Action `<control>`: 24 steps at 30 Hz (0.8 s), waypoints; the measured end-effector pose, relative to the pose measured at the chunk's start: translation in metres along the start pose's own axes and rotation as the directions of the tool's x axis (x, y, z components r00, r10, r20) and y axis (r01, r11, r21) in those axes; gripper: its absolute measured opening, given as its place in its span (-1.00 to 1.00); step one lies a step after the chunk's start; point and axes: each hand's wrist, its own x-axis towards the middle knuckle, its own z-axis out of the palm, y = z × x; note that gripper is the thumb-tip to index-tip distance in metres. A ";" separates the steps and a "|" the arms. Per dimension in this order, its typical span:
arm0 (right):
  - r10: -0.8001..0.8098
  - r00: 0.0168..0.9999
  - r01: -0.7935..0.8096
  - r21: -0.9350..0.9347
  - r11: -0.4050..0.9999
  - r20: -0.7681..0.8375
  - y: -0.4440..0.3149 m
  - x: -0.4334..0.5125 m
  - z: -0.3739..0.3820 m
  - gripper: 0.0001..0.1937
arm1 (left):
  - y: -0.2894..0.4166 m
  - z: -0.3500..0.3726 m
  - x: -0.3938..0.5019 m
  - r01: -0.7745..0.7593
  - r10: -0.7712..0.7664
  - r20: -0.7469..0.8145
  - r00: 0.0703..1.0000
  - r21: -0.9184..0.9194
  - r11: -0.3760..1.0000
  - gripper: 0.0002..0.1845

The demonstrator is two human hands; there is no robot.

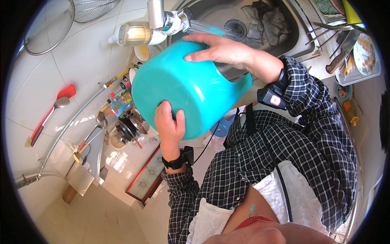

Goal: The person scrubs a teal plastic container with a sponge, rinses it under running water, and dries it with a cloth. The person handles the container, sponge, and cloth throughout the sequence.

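Note:
A turquoise plastic basin [170, 88] is tilted between my hands, its underside turned toward me and a flared lip jutting out to the right. My right hand [225, 50] grips its upper side near the sink, thumb and fingers spread over the wall. Against the underside rests my left hand [169, 122], fingertips pressed to the base and thumb apart. The basin's inside is hidden. Water runs from the metal faucet [184, 19] just past the basin's upper edge into the stainless steel sink [213, 13].
Wet grey cloths [272, 27] lie by the sink drain [235, 30]. A knife with a wooden handle [336, 62] and a plate with food remains [364, 55] are at the right. A water filter [134, 33] is fixed to the faucet. Pots [125, 128] and bottles [117, 102] stand leftward.

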 end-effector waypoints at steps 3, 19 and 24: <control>0.133 0.978 -0.184 0.374 0.909 0.158 -0.017 0.007 -0.007 -0.25 | -0.002 0.001 0.000 -0.005 0.005 0.006 1.000 0.008 1.000 -0.58; 0.088 0.949 -0.225 0.460 0.859 0.301 -0.008 0.024 -0.012 -0.31 | -0.003 0.004 -0.001 0.022 -0.022 -0.029 0.999 -0.019 1.000 -0.62; 0.122 0.952 -0.233 0.408 0.883 0.281 -0.006 0.026 -0.013 -0.30 | -0.004 0.002 0.002 0.024 -0.025 -0.022 0.999 -0.039 0.999 -0.61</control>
